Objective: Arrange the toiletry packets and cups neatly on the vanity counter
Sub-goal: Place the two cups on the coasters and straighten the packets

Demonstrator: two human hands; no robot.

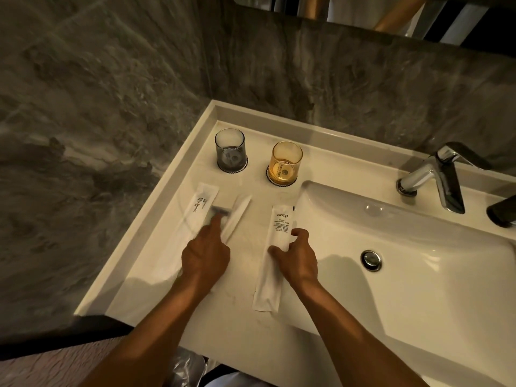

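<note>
While both forearms reach over the front edge of the white vanity counter [156, 275], each hand works a separate toiletry packet on the flat area to the left of the sink basin [418, 275]. All positions below are referenced to that basin.

Left hand [205, 256]: positioned well left of the basin, palm down, index finger extended and the other fingers curled. The fingertip presses on a small blurred packet [223, 213] with a dark band. This packet overlaps two others: the long white packet printed "BRUSHING TEETH" [195, 213], farthest from the basin, and a narrow white packet [238, 212] lying at a slant on its basin side. Whether the hand grips anything cannot be determined; motion blur obscures the contact.

Right hand [296, 256]: positioned just beside the basin's left rim. Thumb and fingers are set narrowly and pinch the two long edges of the printed white sachet [272, 263], which lies flat on the counter, lengthwise and roughly parallel to the basin's left rim.

Cups: the grey cup [230, 149] stands upright on a dark coaster at the counter's rear, well left of the basin. The amber cup [286, 163] stands upright on its own coaster just behind the basin's rear-left corner.

Chrome faucet [435, 177]: mounted behind the basin.
</note>
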